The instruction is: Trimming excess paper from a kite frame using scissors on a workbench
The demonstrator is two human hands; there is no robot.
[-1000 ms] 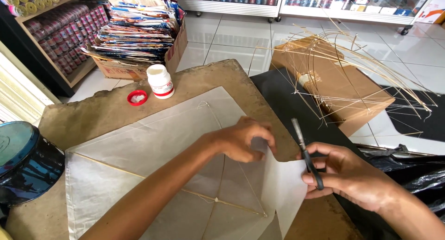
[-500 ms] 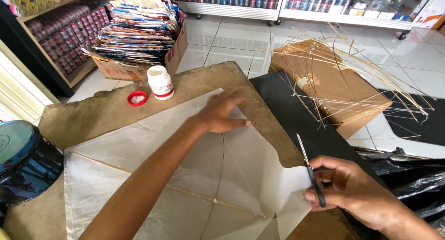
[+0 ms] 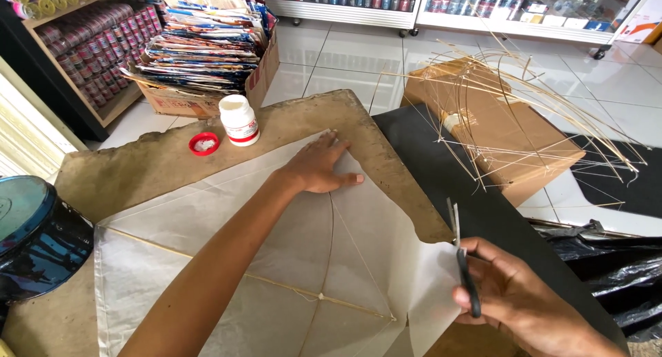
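A white paper kite (image 3: 227, 260) with thin bamboo spars lies flat on a brown board (image 3: 158, 164). My left hand (image 3: 318, 165) presses palm down on the kite's far corner, fingers spread. My right hand (image 3: 514, 296) holds black-handled scissors (image 3: 460, 260) upright at the kite's right edge, blades pointing away from me, next to a loose flap of paper.
A white glue bottle (image 3: 238, 120) and its red cap (image 3: 204, 144) stand on the board's far side. A cardboard box of printed sheets (image 3: 207, 46) sits behind. A box with bamboo kite frames (image 3: 503, 115) is at right, a dark blue tin (image 3: 34, 233) at left.
My left hand slid from the kite's middle away to its far corner. My right hand with the scissors drew back toward me along the right edge.
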